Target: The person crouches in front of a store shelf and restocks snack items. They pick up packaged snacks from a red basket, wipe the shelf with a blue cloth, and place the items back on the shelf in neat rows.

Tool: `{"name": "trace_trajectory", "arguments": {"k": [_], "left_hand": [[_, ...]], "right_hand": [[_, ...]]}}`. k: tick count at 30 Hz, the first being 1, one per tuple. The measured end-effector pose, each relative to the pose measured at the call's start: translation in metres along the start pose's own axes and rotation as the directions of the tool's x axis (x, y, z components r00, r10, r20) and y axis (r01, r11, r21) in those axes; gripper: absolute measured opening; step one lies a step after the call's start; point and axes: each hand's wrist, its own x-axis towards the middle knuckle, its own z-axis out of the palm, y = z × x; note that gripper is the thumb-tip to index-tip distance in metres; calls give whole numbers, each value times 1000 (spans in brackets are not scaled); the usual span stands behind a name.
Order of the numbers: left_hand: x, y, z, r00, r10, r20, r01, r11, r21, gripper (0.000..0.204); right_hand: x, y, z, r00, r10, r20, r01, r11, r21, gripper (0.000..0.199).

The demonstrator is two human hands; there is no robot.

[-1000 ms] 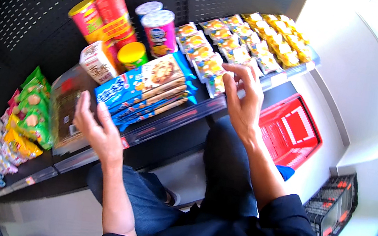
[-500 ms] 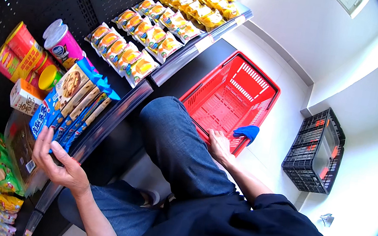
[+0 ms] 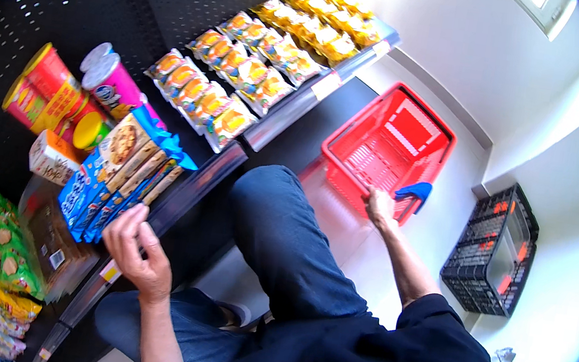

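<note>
My right hand [image 3: 379, 207] grips the near edge of a red plastic shopping basket [image 3: 350, 181], which is tilted over the floor beside the shelf. Nothing shows inside the basket. A blue cloth-like piece [image 3: 415, 192] hangs over its rim, just right of that hand. My left hand [image 3: 139, 252] is raised at the shelf's front edge, fingers loosely curled and apart, holding nothing. Closest to it stands a row of blue cookie packs [image 3: 101, 180], apart from the fingers. Behind the packs are a white and orange box [image 3: 54, 157] and a yellow-lidded tub [image 3: 91, 131].
Small wrapped cakes [image 3: 215, 107] and yellow packets [image 3: 327, 20] fill the shelf's far part. Red canisters [image 3: 58, 85] and pink tubs [image 3: 112, 82] stand at the back. Green snack bags [image 3: 12, 249] lie nearer. A black crate [image 3: 491, 246] stands by the right wall.
My right hand has moved right with the basket, pulling it away from the shelf. My left hand has drawn back from the cookie packs toward the right. The view has shifted slightly.
</note>
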Motion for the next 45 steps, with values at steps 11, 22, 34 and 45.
{"name": "trace_trajectory", "arguments": {"k": [11, 22, 34, 45], "left_hand": [[-53, 35, 45, 853, 2, 522, 130, 968, -215, 14], [-190, 75, 106, 63, 26, 998, 452, 891, -52, 44], [-346, 26, 29, -70, 323, 944, 972, 236, -9, 62], [-335, 50, 78, -146, 371, 917, 988, 10, 153, 59]], "right_hand": [[24, 19, -4, 992, 90, -87, -105, 978, -179, 27], [40, 47, 5, 994, 65, -91, -70, 996, -56, 25], [31, 35, -2, 1000, -15, 2, 15, 996, -87, 25], [17, 33, -12, 992, 115, 47, -106, 983, -150, 24]]}}
